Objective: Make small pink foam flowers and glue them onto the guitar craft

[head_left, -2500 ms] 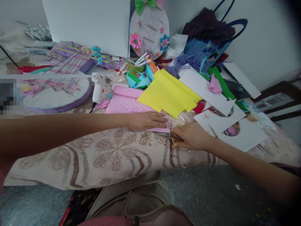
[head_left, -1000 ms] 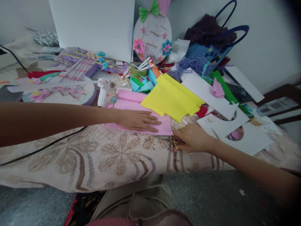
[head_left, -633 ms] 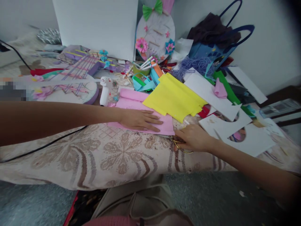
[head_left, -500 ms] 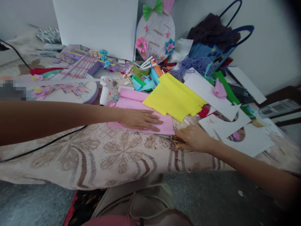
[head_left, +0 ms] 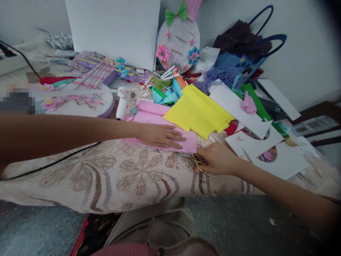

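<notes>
At the left of the table lies a purple-edged craft with strings. Right of it stands a white glue gun. Next comes the pink paper, near the table's near edge, its long flat edge running left to right and its far end curled into a roll. The left hand lies flat on top of it, fingers slightly spread and pointing right. Beyond the paper, a green bowl holds white sticks that lean to the right. Yellow paper overlaps the pink paper's far right side. At the pink paper's near right corner, the right hand grips gold-handled scissors; their blades, mostly hidden, point left along the paper's near edge. Far right, a blue bag has dark cloth bulging from its top.
</notes>
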Demonstrator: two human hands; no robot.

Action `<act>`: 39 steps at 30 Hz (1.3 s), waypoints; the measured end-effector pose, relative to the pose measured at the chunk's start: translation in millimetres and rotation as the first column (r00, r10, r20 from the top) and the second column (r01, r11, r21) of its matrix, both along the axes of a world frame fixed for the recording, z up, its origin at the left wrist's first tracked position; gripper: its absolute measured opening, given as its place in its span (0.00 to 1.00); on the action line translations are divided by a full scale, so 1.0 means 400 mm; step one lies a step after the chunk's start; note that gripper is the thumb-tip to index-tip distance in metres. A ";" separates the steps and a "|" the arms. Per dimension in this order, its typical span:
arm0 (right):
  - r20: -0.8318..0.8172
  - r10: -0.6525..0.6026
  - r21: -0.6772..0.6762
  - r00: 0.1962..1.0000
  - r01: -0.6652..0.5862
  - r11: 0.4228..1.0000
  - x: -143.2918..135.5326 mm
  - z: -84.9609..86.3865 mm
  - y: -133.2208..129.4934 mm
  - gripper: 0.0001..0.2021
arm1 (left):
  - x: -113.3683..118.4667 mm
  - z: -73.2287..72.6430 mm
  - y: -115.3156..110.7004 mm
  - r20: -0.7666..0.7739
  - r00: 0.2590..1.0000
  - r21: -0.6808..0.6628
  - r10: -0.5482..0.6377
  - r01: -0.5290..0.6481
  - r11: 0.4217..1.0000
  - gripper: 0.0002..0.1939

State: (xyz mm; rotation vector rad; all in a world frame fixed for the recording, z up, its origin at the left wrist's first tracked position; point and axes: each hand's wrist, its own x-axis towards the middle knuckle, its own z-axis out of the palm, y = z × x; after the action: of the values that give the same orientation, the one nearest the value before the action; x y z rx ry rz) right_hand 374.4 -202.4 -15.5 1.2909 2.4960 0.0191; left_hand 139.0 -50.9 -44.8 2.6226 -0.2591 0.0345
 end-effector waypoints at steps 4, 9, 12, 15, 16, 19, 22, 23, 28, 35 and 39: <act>-0.003 0.009 -0.014 1.000 -0.009 1.000 -0.007 0.000 0.006 0.22 | 0.000 0.000 0.000 0.013 0.999 -0.047 0.029 -0.028 0.999 0.19; 0.006 0.026 0.013 1.000 -0.026 1.000 -0.005 -0.010 0.011 0.22 | -0.001 -0.001 0.000 -0.009 0.999 -0.043 0.032 -0.033 0.999 0.19; 0.025 0.033 0.036 0.999 -0.034 0.999 -0.002 -0.015 0.011 0.21 | -0.001 -0.003 0.001 0.039 0.999 -0.015 0.009 -0.008 1.000 0.20; 0.030 0.028 0.030 0.999 -0.029 0.999 -0.002 -0.012 0.010 0.21 | -0.001 -0.003 0.002 0.018 1.000 0.013 -0.006 0.006 1.000 0.21; 0.026 0.022 0.019 0.999 -0.022 1.000 -0.004 -0.010 0.009 0.21 | -0.001 -0.003 0.002 -0.008 1.000 0.023 -0.002 0.003 1.000 0.22; 0.015 -0.014 -0.005 1.000 0.014 1.000 -0.011 -0.002 0.009 0.22 | 0.000 -0.007 0.003 -0.022 1.000 0.060 -0.005 0.007 0.998 0.23; 0.018 -0.026 -0.003 1.000 0.026 1.000 -0.022 0.002 0.010 0.24 | -0.002 -0.016 0.007 0.049 0.998 0.091 -0.038 0.033 0.995 0.23; 0.018 -0.024 -0.001 1.000 0.024 1.000 -0.025 0.002 0.011 0.24 | -0.003 -0.019 0.009 0.065 0.997 0.096 -0.044 0.037 0.995 0.24; 0.023 -0.010 -0.003 1.000 0.010 1.000 -0.037 0.001 0.020 0.25 | -0.004 -0.019 0.010 0.068 0.997 0.090 -0.032 0.026 0.996 0.23; 0.059 -0.003 0.004 0.998 0.002 1.000 -0.037 -0.007 0.025 0.23 | -0.005 -0.010 0.004 0.067 0.997 0.132 -0.026 0.017 0.991 0.22; 0.068 0.003 0.032 0.998 -0.005 0.999 -0.037 -0.009 0.024 0.23 | -0.006 -0.015 0.007 0.083 0.996 0.152 -0.039 0.026 0.988 0.23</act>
State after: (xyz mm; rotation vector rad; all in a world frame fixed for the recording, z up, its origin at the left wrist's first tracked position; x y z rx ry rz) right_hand 359.8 -192.7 -19.0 1.2762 2.4497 0.1024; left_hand 136.8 -48.1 -50.8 2.7705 -0.3470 0.1210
